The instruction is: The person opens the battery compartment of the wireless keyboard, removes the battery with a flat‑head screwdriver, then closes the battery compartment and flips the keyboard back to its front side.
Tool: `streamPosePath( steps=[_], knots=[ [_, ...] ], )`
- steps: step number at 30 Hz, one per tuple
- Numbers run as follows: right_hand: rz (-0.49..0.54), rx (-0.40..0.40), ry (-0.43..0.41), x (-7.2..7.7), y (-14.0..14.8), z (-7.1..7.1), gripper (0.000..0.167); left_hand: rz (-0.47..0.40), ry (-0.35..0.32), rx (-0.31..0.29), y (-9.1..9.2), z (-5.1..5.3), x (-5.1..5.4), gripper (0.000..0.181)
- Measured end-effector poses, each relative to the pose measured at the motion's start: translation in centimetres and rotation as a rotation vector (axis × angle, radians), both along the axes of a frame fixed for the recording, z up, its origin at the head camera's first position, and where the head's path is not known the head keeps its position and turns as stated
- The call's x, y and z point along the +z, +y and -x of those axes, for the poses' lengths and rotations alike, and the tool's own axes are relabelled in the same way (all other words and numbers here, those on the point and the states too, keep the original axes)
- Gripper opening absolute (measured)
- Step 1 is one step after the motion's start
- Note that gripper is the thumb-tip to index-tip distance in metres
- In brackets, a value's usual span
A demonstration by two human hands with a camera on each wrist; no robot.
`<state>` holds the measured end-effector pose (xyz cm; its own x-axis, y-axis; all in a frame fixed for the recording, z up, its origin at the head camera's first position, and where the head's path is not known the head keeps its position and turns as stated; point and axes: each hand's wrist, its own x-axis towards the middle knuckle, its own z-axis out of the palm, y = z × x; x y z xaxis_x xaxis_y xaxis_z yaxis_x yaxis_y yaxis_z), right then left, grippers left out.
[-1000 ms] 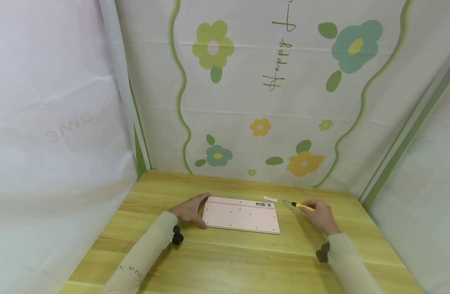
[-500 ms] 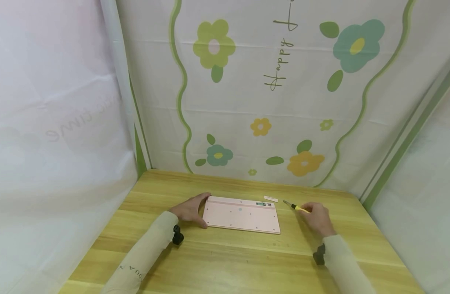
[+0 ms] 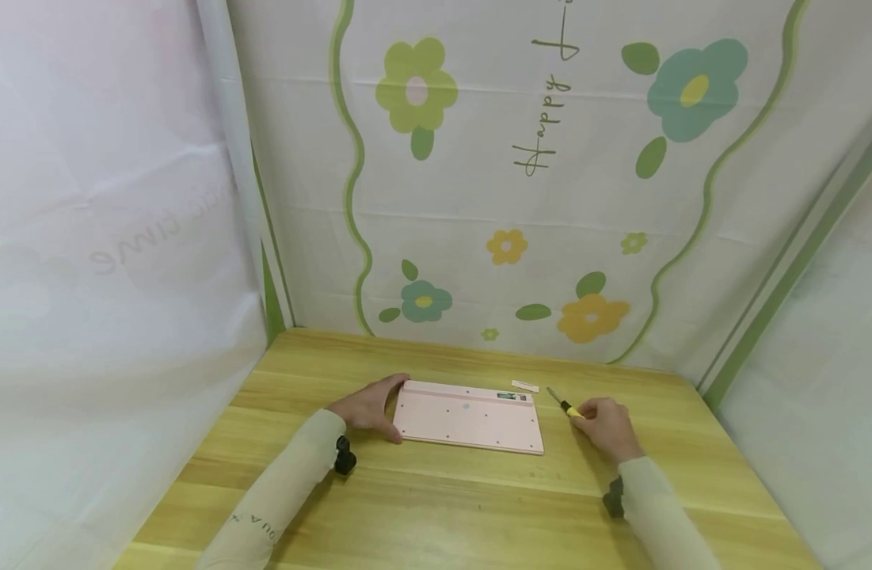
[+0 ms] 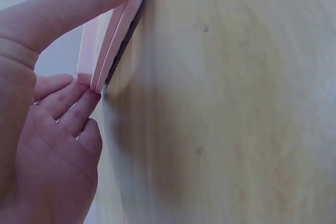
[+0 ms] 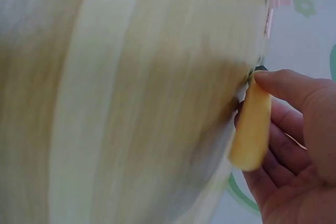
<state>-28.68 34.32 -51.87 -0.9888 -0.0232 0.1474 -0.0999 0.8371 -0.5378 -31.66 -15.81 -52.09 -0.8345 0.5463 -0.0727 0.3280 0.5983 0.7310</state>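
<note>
A pink keyboard-like panel (image 3: 450, 423) with several small screws lies flat on the table, a small compartment (image 3: 511, 397) uncovered at its top right. My left hand (image 3: 367, 408) grips its left end, thumb at the near corner and fingers at the far one; the left wrist view shows the fingers (image 4: 79, 106) against the panel's edge (image 4: 105, 51). To the right, my right hand (image 3: 610, 427) pinches a yellow-handled screwdriver (image 3: 573, 410), its shaft pointing up and left. In the right wrist view, the thumb lies on the yellow handle (image 5: 252, 129).
A small pink cover strip (image 3: 525, 386) lies just beyond the panel's top right corner. The wooden table (image 3: 436, 514) ends at a flower-printed cloth (image 3: 450, 190) at the back, with white cloth (image 3: 108, 237) on the left side and more on the right.
My right hand has moved slightly left and nearer to me, with the screwdriver turning to a steeper slant in its fingers. The left hand and panel have stayed in place.
</note>
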Motion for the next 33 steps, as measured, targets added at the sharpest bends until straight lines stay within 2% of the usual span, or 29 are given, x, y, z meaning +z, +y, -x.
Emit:
streamPosePath(
  steps=[8,13,17,20,27,33],
  knots=[
    [-0.029,0.004,0.001,0.2,-0.2,-0.3,0.025,0.006,0.003,0.001,0.0,-0.1,0.1,0.128],
    [-0.066,0.041,0.024,0.4,0.1,-0.3,0.028,0.003,-0.002,-0.003,0.0,-0.1,0.1,0.127],
    [-0.095,0.126,0.09,0.6,0.5,-0.1,0.029,0.001,-0.005,-0.001,0.0,0.0,0.1,0.128],
    [-0.104,0.211,0.111,1.4,0.3,0.1,0.03,0.002,-0.001,0.002,-0.1,0.1,-0.1,0.128],
    [-0.165,0.369,0.05,3.7,-1.8,1.0,0.027,0.011,-0.005,0.011,-0.1,0.2,-0.1,0.127],
    [-0.208,0.446,0.065,4.6,-4.2,2.1,0.028,0.005,-0.011,0.007,0.1,0.2,-0.1,0.128]
  ],
)
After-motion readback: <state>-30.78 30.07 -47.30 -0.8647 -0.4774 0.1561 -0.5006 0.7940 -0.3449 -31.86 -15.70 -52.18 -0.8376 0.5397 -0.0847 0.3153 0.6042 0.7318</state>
